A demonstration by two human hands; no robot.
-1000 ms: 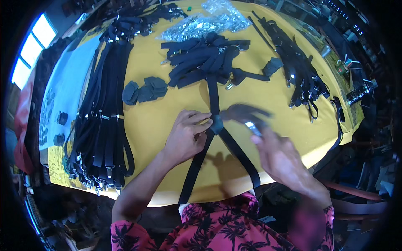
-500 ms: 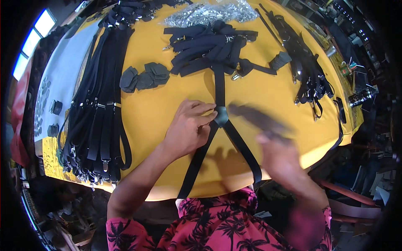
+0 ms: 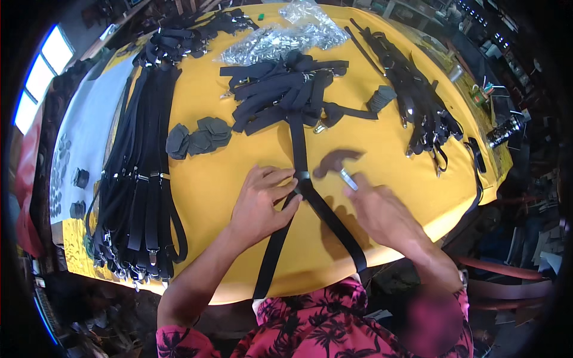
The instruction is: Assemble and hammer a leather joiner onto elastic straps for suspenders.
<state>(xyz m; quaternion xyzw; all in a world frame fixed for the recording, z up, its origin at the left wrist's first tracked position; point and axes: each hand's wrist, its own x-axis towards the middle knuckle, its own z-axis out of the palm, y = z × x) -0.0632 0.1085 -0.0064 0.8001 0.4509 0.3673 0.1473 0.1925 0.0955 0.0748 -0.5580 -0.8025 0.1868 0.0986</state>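
Note:
A pair of black suspenders [image 3: 335, 222] lies in a Y across the table's middle, its two lower straps running toward me. A small dark patch [image 3: 304, 181] covers the place where the straps meet. My left hand [image 3: 261, 198] has its fingers curled at the left edge of that patch, thumb and fingertips pressing on the straps. My right hand [image 3: 380, 216] grips a claw hammer [image 3: 338, 163] by its handle. The hammer's head is slightly blurred and hangs just right of the patch, apart from it.
Beyond the patch lies a heap of black straps [image 3: 280, 89], with a clear bag of metal clips [image 3: 274, 42] behind it. Dark fabric patches [image 3: 199, 137] are stacked at left. Bundled suspenders [image 3: 140, 179] lie far left, more suspenders [image 3: 412, 89] right, on the yellow tabletop [image 3: 227, 161].
The right hand has turned the hammer, bringing its head near the patch. The left thumb has parted from the fingers and rests lower on the straps. The patch looks darker, and the view has shifted.

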